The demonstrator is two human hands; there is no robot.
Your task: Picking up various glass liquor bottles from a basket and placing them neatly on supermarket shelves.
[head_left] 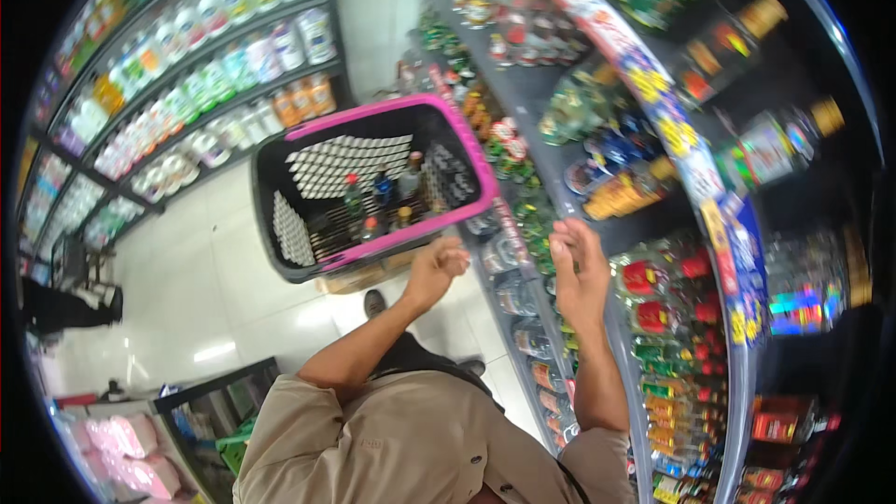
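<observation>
My left hand (438, 270) is raised beside the near rim of the black shopping basket (483, 185) with pink edging. Its fingers are loosely curled, and nothing shows in them. Several bottles stand in the basket, among them a green one with a red cap (352, 196) and a dark blue one (382, 189). My right hand (579, 262) is held up in front of the bottle shelves, with thumb and fingers apart and no object in it. Nearest to it are clear bottles with red labels (642, 277) and a yellow-orange bottle (619, 197) on the shelf.
Shelves of bottles (675, 378) run along my right side, edged with a bright printed price strip (651, 80). Across the tiled floor (217, 280) stands a rack of toiletry bottles (210, 17). Pink packages (133, 444) lie at lower left. A cardboard box (371, 274) shows beneath the basket.
</observation>
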